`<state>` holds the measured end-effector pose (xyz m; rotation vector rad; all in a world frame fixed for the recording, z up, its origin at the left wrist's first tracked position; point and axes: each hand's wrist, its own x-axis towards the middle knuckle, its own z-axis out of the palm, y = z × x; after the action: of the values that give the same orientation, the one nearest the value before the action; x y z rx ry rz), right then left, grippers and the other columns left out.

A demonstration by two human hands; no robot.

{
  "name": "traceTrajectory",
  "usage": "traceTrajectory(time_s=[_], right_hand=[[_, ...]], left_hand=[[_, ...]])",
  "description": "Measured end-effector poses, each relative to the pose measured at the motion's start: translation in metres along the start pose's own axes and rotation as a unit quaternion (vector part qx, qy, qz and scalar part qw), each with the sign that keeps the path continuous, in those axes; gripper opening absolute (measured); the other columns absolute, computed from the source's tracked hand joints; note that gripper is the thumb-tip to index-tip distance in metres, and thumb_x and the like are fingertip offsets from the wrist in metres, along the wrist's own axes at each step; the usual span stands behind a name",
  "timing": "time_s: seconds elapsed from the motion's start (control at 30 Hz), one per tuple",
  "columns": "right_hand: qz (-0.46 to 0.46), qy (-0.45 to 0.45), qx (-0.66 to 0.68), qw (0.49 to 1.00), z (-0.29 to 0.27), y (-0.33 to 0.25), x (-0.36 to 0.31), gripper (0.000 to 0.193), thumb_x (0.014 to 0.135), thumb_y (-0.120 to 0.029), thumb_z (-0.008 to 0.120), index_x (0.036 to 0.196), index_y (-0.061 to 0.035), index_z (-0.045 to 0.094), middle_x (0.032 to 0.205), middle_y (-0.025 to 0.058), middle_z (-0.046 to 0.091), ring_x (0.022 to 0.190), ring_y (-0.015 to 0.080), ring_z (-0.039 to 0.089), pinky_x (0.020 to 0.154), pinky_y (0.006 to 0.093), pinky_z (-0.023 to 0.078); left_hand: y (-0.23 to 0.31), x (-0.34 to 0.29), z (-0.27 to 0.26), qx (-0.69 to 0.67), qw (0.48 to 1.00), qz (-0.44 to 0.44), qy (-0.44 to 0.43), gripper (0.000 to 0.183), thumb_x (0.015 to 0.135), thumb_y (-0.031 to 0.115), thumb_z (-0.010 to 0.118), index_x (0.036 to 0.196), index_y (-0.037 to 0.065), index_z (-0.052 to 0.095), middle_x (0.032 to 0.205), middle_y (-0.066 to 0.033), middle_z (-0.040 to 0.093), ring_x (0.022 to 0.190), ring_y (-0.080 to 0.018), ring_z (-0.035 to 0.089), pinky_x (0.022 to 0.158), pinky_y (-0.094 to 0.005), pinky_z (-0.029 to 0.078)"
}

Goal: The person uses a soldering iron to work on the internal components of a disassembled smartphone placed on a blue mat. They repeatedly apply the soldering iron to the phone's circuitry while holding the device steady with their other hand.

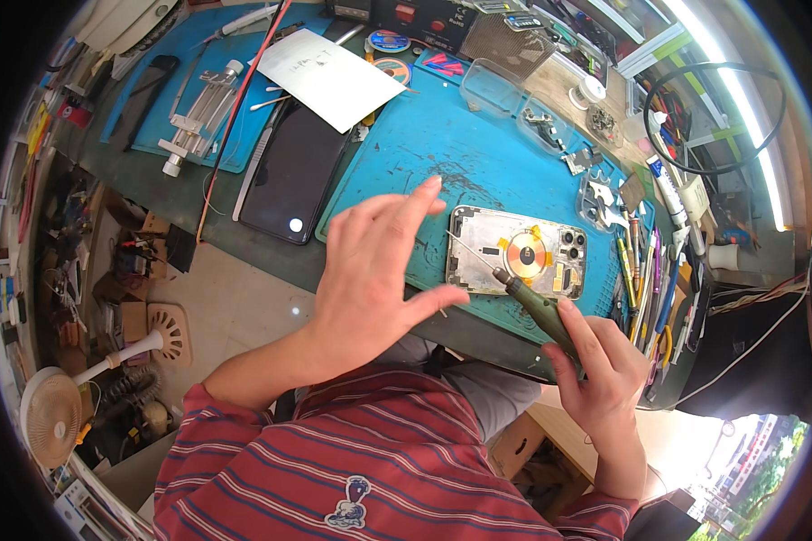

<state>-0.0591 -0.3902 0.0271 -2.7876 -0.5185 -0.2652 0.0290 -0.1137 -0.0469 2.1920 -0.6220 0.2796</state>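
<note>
An opened phone housing (478, 268) lies on the blue work mat (406, 153), with a copper coil (526, 255) at its middle and camera rings at its right end. In my right hand (600, 370) is a green-handled screwdriver (539, 311), gripped by the handle. Its thin shaft slants up and left over the housing; whether the tip touches cannot be told. My left hand (374, 252) hovers left of the housing, fingers stretched out and thumb apart, holding nothing.
Left of the mat lies a dark phone (289, 176), partly under a white card (329, 79). A metal clamp fixture (198, 122) sits farther left. Clear plastic boxes (496, 90) stand at the back; pens and tools (645, 279) crowd the right edge.
</note>
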Motion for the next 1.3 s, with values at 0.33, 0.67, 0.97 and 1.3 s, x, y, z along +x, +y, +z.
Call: traceTrajectory(time_s=[0.33, 0.67, 0.97, 1.3], right_hand=[[-0.072, 0.003, -0.016, 0.997, -0.014, 0.000, -0.018, 0.056, 0.077, -0.013, 0.089, 0.132, -0.0123, 0.079, 0.092, 0.0022, 0.064, 0.064, 0.0185, 0.055, 0.055, 0.0329, 0.042], [-0.189, 0.049, -0.145, 0.970, -0.018, -0.008, -0.043, 0.061, 0.076, -0.011, 0.072, 0.135, -0.0252, 0.079, 0.094, 0.0012, 0.060, 0.063, 0.0130, 0.048, 0.050, 0.0269, 0.037], [-0.015, 0.027, -0.042, 0.999, -0.035, -0.015, -0.048, 0.057, 0.077, -0.003, 0.086, 0.132, -0.0115, 0.077, 0.095, 0.0125, 0.071, 0.069, 0.0273, 0.065, 0.061, 0.0378, 0.051], [-0.004, 0.011, -0.024, 1.000, 0.006, 0.017, 0.003, 0.060, 0.081, -0.005, 0.088, 0.140, -0.0109, 0.074, 0.092, 0.0056, 0.068, 0.070, 0.0212, 0.064, 0.060, 0.0346, 0.050]], left_hand=[[-0.015, -0.006, -0.022, -0.156, 0.982, 0.093, -0.043, 0.022, 0.081, -0.004, 0.081, 0.101, 0.005, 0.079, 0.086, -0.0060, 0.073, 0.079, -0.0249, 0.069, 0.073, -0.0371, 0.053], [0.002, -0.026, -0.039, -0.270, 0.952, -0.075, -0.127, 0.010, 0.081, -0.004, 0.071, 0.088, 0.002, 0.074, 0.080, -0.0059, 0.069, 0.071, -0.0159, 0.064, 0.056, -0.0304, 0.047], [-0.012, -0.026, -0.066, -0.197, 0.967, -0.144, -0.079, 0.003, 0.087, 0.000, 0.068, 0.087, 0.002, 0.071, 0.077, -0.0033, 0.061, 0.067, -0.0097, 0.054, 0.059, -0.0280, 0.043], [-0.003, -0.015, -0.046, -0.052, 0.994, 0.070, -0.071, 0.014, 0.088, 0.017, 0.086, 0.090, 0.009, 0.075, 0.077, -0.0040, 0.065, 0.072, -0.0252, 0.062, 0.068, -0.0412, 0.048]])
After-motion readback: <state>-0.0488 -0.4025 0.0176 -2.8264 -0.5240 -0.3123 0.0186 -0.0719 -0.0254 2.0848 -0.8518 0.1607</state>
